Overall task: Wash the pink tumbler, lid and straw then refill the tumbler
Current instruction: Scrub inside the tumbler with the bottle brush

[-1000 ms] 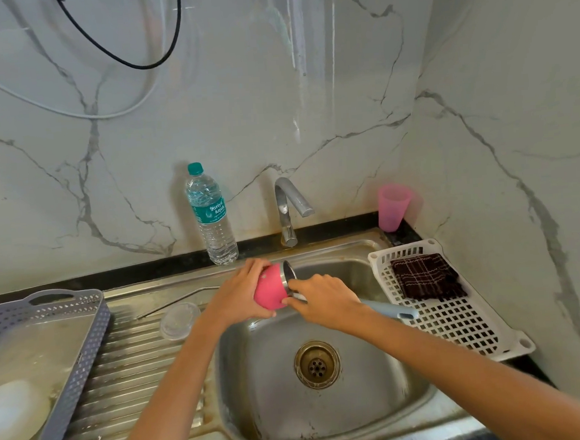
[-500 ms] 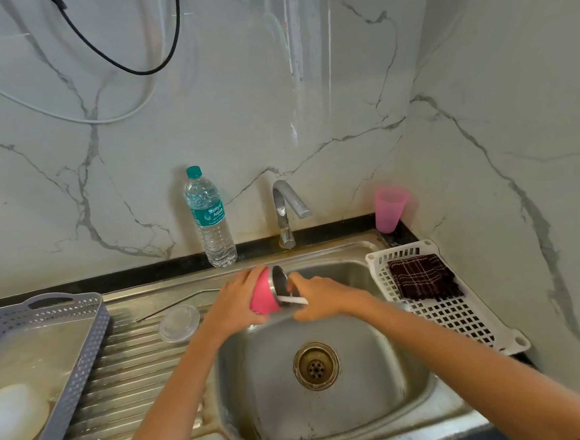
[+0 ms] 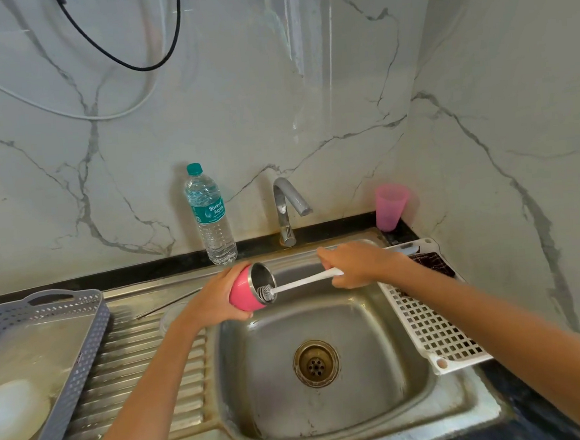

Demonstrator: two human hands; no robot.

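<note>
My left hand (image 3: pixel 215 299) grips the pink tumbler (image 3: pixel 244 291), held on its side over the left rim of the steel sink (image 3: pixel 391 408), its steel mouth facing right. My right hand (image 3: pixel 357 263) holds the white handle of a bottle brush (image 3: pixel 306 281); the bristle head sits just inside the tumbler's mouth. A thin metal straw (image 3: pixel 169 304) lies on the ribbed draining board. The clear lid (image 3: pixel 167 319) rests beside it, mostly hidden behind my left wrist.
A water bottle (image 3: pixel 210 218) stands left of the tap (image 3: pixel 289 206), which is not running. A pink plastic cup (image 3: pixel 390 206) is in the back corner. A white rack (image 3: pixel 426 327) with a dark cloth (image 3: pixel 436 264) lies to the right, a grey basket (image 3: pixel 63 342) to the left.
My right hand has drawn back to the right, pulling the brush out until only its bristle head is in the tumbler's mouth. The tumbler stays in my left hand.
</note>
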